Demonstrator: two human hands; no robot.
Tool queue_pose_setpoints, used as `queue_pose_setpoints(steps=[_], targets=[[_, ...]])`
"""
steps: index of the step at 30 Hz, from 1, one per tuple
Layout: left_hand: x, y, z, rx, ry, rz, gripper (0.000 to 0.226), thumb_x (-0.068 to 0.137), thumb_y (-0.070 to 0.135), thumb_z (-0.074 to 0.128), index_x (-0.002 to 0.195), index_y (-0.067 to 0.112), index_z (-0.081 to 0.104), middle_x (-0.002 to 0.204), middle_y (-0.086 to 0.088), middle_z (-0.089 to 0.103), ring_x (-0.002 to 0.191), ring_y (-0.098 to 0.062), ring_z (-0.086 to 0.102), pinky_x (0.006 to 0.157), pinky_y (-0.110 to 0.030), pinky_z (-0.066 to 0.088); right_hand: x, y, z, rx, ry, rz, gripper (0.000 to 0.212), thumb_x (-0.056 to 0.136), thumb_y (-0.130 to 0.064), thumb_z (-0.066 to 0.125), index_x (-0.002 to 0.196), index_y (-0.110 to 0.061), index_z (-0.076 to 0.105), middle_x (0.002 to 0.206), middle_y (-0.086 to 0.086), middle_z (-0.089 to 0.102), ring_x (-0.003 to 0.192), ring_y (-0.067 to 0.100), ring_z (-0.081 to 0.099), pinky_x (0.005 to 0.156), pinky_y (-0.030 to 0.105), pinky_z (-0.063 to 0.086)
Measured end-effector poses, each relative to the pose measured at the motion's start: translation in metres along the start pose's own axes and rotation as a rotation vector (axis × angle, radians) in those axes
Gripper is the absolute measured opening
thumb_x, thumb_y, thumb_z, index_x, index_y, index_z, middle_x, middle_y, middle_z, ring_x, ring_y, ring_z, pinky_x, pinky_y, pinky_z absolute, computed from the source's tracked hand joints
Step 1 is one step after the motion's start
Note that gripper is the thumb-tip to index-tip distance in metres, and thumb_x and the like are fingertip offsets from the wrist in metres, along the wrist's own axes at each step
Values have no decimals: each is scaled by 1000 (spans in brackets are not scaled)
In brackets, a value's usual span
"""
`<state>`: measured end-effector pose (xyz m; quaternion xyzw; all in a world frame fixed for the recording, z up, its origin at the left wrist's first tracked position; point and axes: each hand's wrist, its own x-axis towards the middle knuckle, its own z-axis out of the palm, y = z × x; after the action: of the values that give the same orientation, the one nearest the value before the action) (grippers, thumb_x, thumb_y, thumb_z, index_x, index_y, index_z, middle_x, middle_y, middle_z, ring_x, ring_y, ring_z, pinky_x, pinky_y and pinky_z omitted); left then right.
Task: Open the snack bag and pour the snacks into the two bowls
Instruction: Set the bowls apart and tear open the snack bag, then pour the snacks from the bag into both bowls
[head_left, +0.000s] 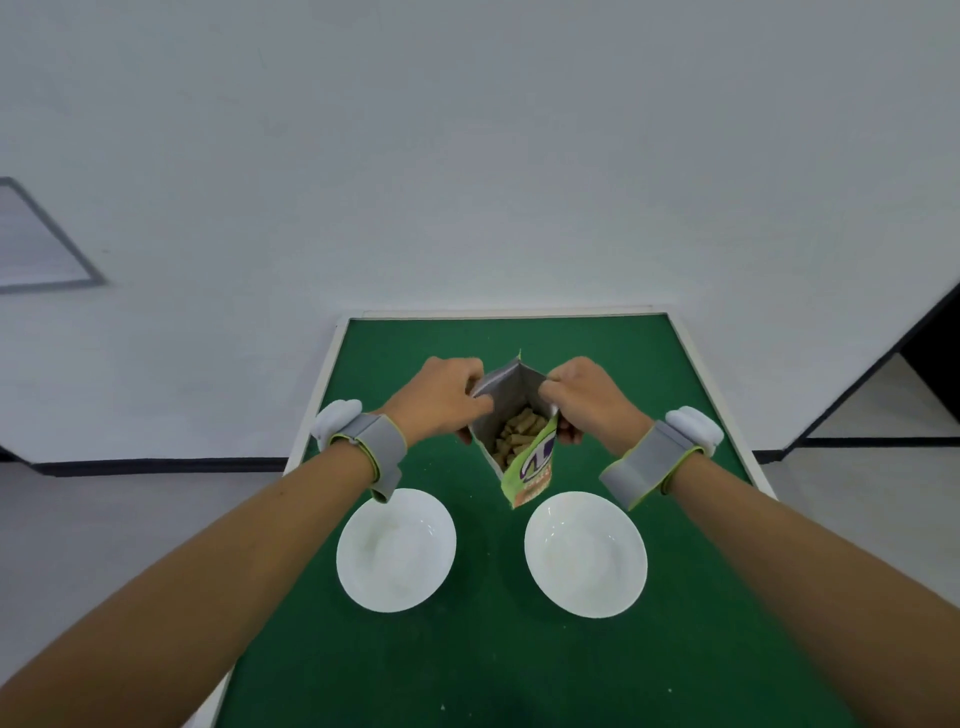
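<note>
A green snack bag with a silver lining hangs in the air above the green table, its top torn wide open. Brown stick-shaped snacks show inside it. My left hand pinches the bag's left top edge and my right hand pinches the right top edge, pulling the mouth apart. Two white bowls stand below, nearer to me: the left bowl and the right bowl. Both look empty. The bag's bottom corner hangs between and just beyond them.
The green table has a pale rim and stands against a white wall. Grey straps with white pods wrap both of my wrists. A few tiny crumbs lie on the cloth near the front. Grey floor lies on both sides.
</note>
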<state>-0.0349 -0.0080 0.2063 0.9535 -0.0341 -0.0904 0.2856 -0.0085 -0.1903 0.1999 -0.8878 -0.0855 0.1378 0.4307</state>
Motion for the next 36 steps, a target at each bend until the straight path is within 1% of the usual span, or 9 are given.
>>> queue_pose_setpoints(steps=[2,7,11,14,17,21,25,28,36], targets=[[4,-1,0,-40,-43,-4,22,92,18,55,75,7,49,79,-8,66,55,-15,72,52,-33,51,0,9,-7,-52,22,-18,22,80,-2,49,60,2,56,45,14,51,27,19,43,33,19,35],[10,3,-2,-85,-21,52,33,89,4,54,64,13,34,66,-7,44,56,-23,71,42,-22,39,-1,31,-19,-94,-64,-20,23,84,-6,55,63,0,60,44,7,52,33,19,47,35,20,39],[15,4,-11,-115,-1,66,37,87,4,55,61,15,30,62,-2,34,40,-7,57,55,-35,46,-5,56,-7,616,-178,130,33,82,-33,64,61,-9,55,50,6,52,45,22,48,46,25,40],[16,6,-22,-95,20,127,39,87,7,57,61,17,29,59,1,32,43,-6,43,49,-21,40,-1,78,19,1075,-143,346,43,82,-51,54,64,-12,55,61,8,54,56,23,49,58,31,38],[17,14,-36,-102,36,203,42,88,9,58,61,18,28,56,2,30,50,-10,34,52,-18,37,5,90,44,1207,-101,528,48,83,-58,49,87,-11,55,86,14,58,77,27,54,69,37,42],[16,26,-56,-154,26,313,44,89,10,60,61,18,27,56,3,26,43,0,31,49,-9,37,11,87,64,1367,-296,622,70,77,-74,45,122,-21,53,131,22,51,112,48,56,92,57,46],[13,29,-61,-173,47,395,46,88,13,63,60,20,27,57,3,25,49,-5,26,50,-13,28,10,70,70,1586,-419,599,83,74,-76,50,128,-13,58,131,24,58,115,48,57,88,58,51],[12,23,-56,-213,65,393,46,88,15,63,59,21,28,57,4,25,53,-7,25,52,-21,24,6,64,72,1618,-384,594,86,72,-77,53,128,-11,60,127,23,62,114,44,60,90,59,51],[-7,9,-47,-277,-84,388,43,86,22,67,61,20,32,60,-3,29,56,-12,28,56,-18,30,0,72,70,1471,-274,680,103,56,-92,49,117,-12,69,117,20,69,110,41,62,85,59,52]])
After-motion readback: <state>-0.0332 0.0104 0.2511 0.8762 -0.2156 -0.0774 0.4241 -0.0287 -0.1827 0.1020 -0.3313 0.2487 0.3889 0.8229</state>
